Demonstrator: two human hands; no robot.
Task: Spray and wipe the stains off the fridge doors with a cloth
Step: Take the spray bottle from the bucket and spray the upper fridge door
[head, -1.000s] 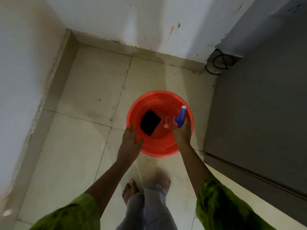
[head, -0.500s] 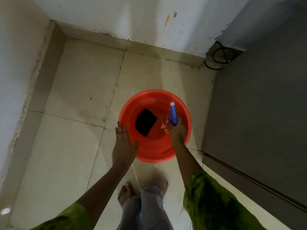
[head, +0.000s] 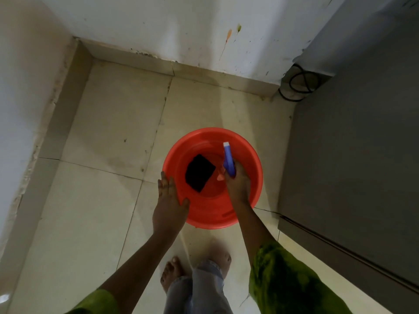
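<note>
**tile_guy:** ok what's going on here, left to right?

**mopqueen:** Scuffed white wall [head: 27, 87] on the far left, then pale tiled floor [head: 102, 155]. The left hand [head: 169, 207] lies flat against the outside of a red basin [head: 204, 132] standing on the floor. Its grip is wide: fingers straight, thumb resting at the rim, not curled round anything.

**tile_guy:** and the cloth?

**mopqueen:** The dark cloth [head: 199, 173] is folded into a rough square and lies on the bottom of the basin, left of centre, with neither hand touching it. Just beside it is the spray bottle [head: 228, 162], blue head pointing away from the person, inside the basin. The right hand [head: 238, 184] has its grip closed round the bottle below the head.

**tile_guy:** fridge?

**mopqueen:** A black cable [head: 299, 85] is coiled in the far corner, and the grey fridge [head: 351, 155] fills the right side, near the basin but not touching it.
</note>
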